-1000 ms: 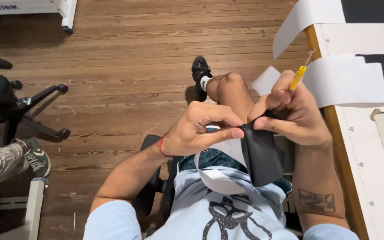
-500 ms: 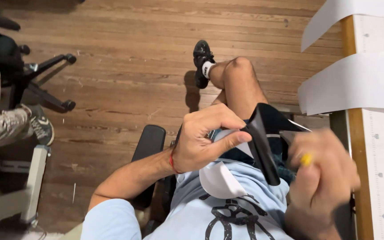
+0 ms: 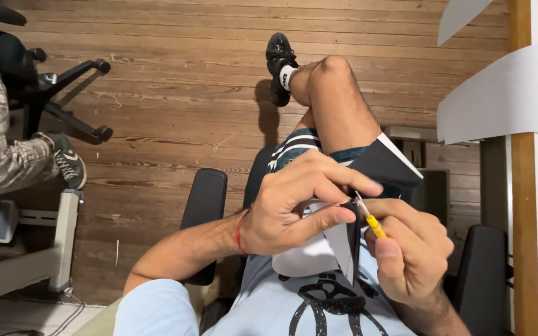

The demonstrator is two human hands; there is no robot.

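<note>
**Two hands pinch a dark fabric piece while a yellow-handled tool works its edge**

Both hands meet over the lap of a seated person. The left hand (image 3: 297, 208) is closed in a pinch, thumb and forefinger pressing the upper edge of a black fabric piece (image 3: 351, 249) with a white lining or backing that shows beneath it. The right hand (image 3: 409, 255) is curled tight around a small yellow-handled tool (image 3: 373, 225), likely a seam ripper; its thin metal tip points up toward the spot where the left fingertips hold the cloth. The tip itself is too small to tell whether it has entered the fabric.

Judging by this, the step in hand is picking at a seam or stitch along the held edge. A next move would call for keeping the cloth taut with the pinch and guiding the tip with short, careful strokes, close to the fingers.

Around them: a bare knee (image 3: 337, 93) raised above the wooden floor (image 3: 175, 74), black chair armrests (image 3: 205, 211), white paper sheets (image 3: 505, 93) on a table at right, and another person's camouflage-clad leg (image 3: 1, 149) at left.
</note>
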